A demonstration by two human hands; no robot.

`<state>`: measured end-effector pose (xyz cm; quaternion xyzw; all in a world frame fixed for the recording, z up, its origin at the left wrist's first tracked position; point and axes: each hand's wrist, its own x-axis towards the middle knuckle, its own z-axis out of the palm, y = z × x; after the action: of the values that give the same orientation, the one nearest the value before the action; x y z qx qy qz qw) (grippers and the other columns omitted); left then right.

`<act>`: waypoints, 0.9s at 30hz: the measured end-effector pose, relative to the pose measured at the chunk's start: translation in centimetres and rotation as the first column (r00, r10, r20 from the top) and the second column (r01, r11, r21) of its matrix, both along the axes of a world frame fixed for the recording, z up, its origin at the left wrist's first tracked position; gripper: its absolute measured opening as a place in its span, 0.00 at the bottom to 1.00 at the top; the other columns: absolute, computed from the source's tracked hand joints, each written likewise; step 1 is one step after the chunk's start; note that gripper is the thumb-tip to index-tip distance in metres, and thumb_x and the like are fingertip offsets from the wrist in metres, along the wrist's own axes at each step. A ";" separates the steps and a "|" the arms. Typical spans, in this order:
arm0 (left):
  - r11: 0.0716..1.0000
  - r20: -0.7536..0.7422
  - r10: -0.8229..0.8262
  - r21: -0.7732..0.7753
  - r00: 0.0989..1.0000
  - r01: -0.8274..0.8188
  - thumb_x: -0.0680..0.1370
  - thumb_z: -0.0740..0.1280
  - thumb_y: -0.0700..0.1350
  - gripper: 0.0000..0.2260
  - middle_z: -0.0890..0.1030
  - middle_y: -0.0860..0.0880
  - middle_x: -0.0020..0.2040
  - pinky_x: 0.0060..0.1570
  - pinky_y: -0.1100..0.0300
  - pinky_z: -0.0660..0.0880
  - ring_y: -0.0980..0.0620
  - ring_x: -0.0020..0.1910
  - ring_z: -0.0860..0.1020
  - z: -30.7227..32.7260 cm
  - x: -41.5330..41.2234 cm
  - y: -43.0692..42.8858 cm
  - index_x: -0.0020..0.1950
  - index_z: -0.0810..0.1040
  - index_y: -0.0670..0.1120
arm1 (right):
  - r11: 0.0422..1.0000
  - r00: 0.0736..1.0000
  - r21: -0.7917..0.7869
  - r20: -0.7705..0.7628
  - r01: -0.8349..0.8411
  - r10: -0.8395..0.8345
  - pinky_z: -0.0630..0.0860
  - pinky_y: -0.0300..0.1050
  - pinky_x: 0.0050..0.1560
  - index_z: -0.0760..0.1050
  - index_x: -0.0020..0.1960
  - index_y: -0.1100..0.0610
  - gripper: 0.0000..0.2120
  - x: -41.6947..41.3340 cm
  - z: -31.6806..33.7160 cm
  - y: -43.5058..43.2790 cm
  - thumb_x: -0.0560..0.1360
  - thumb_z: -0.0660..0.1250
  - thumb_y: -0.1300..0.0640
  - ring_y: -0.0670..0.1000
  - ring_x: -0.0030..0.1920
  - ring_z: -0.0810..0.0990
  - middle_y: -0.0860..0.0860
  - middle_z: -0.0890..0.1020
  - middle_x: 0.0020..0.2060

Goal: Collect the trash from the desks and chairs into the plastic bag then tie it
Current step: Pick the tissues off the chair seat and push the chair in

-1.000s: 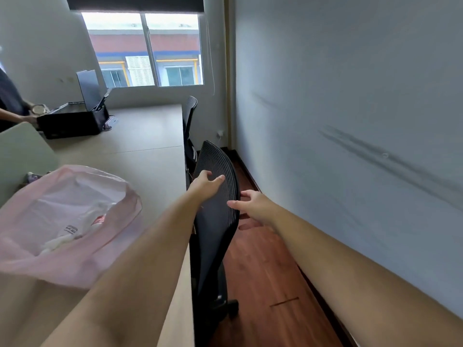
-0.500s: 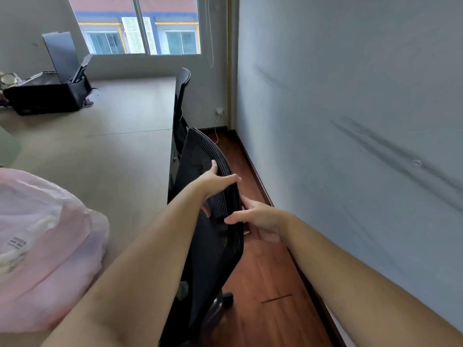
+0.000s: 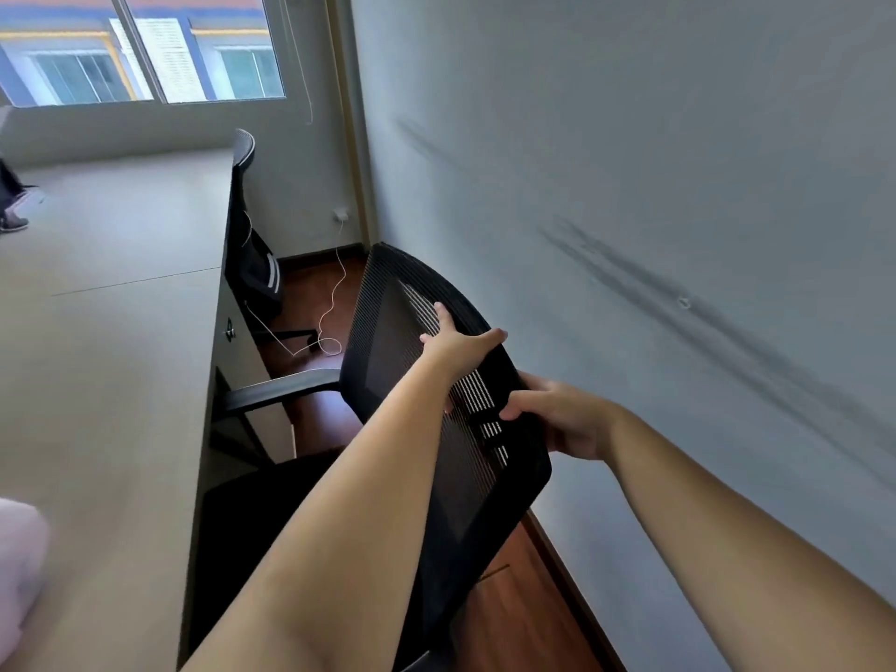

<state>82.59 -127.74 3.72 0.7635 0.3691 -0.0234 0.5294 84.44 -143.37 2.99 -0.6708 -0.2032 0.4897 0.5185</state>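
Swung away from the right edge of the table (image 3: 111, 380) since half a second ago, the black mesh chair (image 3: 475, 502) bares its seat. The pink plastic bag (image 3: 19, 565) lies at the table's near end, well left, nearer the left hand (image 3: 458, 354). Both arms reach forward; its fingers and those of the right hand (image 3: 562, 419) grip the chair's top rim.
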 end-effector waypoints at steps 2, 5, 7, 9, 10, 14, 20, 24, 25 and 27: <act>1.000 0.018 -0.011 -0.002 1.000 0.011 0.70 0.69 0.63 0.49 0.43 0.43 0.78 0.49 0.30 0.74 0.33 0.74 0.56 0.1 2.3 -1.6 0.74 0.33 0.61 | 0.999 0.999 -0.002 0.004 0.040 -0.040 0.72 0.61 0.64 0.75 0.61 0.47 0.27 1.8 0.3 -1.5 0.64 0.64 0.62 0.59 0.55 0.80 0.60 0.80 0.59; 0.999 0.032 -0.047 -0.015 0.998 0.048 0.71 0.69 0.63 0.49 0.40 0.42 0.78 0.64 0.35 0.68 0.34 0.74 0.57 -0.2 5.5 -4.6 0.75 0.33 0.60 | 0.997 0.998 -0.022 0.019 0.068 -0.068 0.76 0.55 0.58 0.75 0.61 0.46 0.27 4.6 0.2 -4.4 0.63 0.64 0.61 0.56 0.51 0.81 0.57 0.82 0.55; 0.998 0.044 -0.054 -0.036 0.998 0.055 0.71 0.69 0.63 0.48 0.38 0.42 0.78 0.65 0.35 0.66 0.34 0.74 0.56 -0.4 6.9 -6.1 0.75 0.33 0.60 | 0.997 0.997 -0.028 0.024 0.071 -0.070 0.77 0.51 0.53 0.76 0.60 0.45 0.26 6.1 0.2 -6.0 0.63 0.64 0.61 0.55 0.50 0.81 0.56 0.82 0.53; 0.998 0.056 -0.053 -0.038 0.997 0.055 0.71 0.69 0.62 0.48 0.38 0.42 0.78 0.65 0.34 0.66 0.35 0.75 0.55 -0.2 8.5 -7.4 0.75 0.34 0.60 | 0.998 0.998 -0.019 0.018 0.065 -0.065 0.78 0.50 0.52 0.76 0.59 0.46 0.26 7.6 0.6 -7.2 0.63 0.64 0.61 0.55 0.49 0.81 0.58 0.82 0.55; 0.998 0.057 -0.052 -0.033 0.997 0.054 0.71 0.68 0.62 0.48 0.38 0.42 0.78 0.65 0.35 0.66 0.35 0.75 0.55 -0.1 9.7 -8.3 0.75 0.34 0.60 | 0.998 0.998 -0.015 0.014 0.065 -0.065 0.78 0.51 0.52 0.76 0.59 0.46 0.25 8.8 0.6 -8.0 0.63 0.64 0.61 0.55 0.49 0.81 0.59 0.81 0.56; 0.999 0.043 -0.048 0.003 0.998 0.048 0.72 0.67 0.63 0.47 0.39 0.42 0.78 0.65 0.36 0.67 0.35 0.74 0.57 0.0 12.4 -9.9 0.76 0.35 0.59 | 0.997 0.997 -0.030 0.038 0.075 -0.074 0.77 0.54 0.55 0.76 0.58 0.49 0.21 11.5 0.7 -9.4 0.67 0.63 0.64 0.55 0.47 0.81 0.60 0.81 0.55; 0.996 0.069 -0.088 -0.007 0.994 0.089 0.71 0.68 0.63 0.46 0.47 0.44 0.79 0.66 0.41 0.66 0.40 0.76 0.56 -0.1 13.6 -10.3 0.77 0.40 0.57 | 0.946 0.948 -0.299 0.318 0.125 -0.025 0.78 0.44 0.42 0.73 0.51 0.57 0.09 13.9 2.5 -9.9 0.71 0.61 0.62 0.52 0.42 0.80 0.55 0.80 0.45; 0.994 0.031 -0.071 0.090 0.997 0.068 0.71 0.68 0.63 0.40 0.64 0.47 0.75 0.63 0.49 0.71 0.45 0.71 0.67 -1.3 9.7 -5.0 0.77 0.56 0.52 | 0.864 0.581 -0.349 0.810 0.362 0.084 0.65 0.54 0.70 0.54 0.77 0.56 0.39 13.0 4.4 -7.1 0.72 0.66 0.48 0.59 0.71 0.65 0.57 0.65 0.72; 0.988 0.028 -0.045 0.152 0.999 0.040 0.72 0.69 0.61 0.37 0.67 0.47 0.73 0.59 0.53 0.72 0.46 0.68 0.69 -1.8 8.5 -3.6 0.76 0.59 0.50 | 0.897 0.475 -0.244 0.879 0.368 0.044 0.64 0.54 0.70 0.54 0.77 0.55 0.37 12.0 4.7 -5.9 0.73 0.65 0.49 0.59 0.71 0.63 0.56 0.64 0.73; 0.969 0.012 -0.018 0.246 1.000 0.015 0.74 0.70 0.56 0.32 0.70 0.45 0.70 0.58 0.56 0.71 0.47 0.66 0.71 -2.8 6.3 -1.3 0.73 0.63 0.47 | 0.950 0.354 -0.064 0.934 0.306 -0.051 0.65 0.54 0.68 0.63 0.73 0.53 0.30 9.9 4.7 -2.8 0.73 0.65 0.52 0.58 0.70 0.65 0.54 0.66 0.72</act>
<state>88.91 -129.02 0.90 0.8264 0.3591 0.0235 0.4332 94.37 -146.17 7.68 -0.9013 -0.3253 -0.0088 0.2861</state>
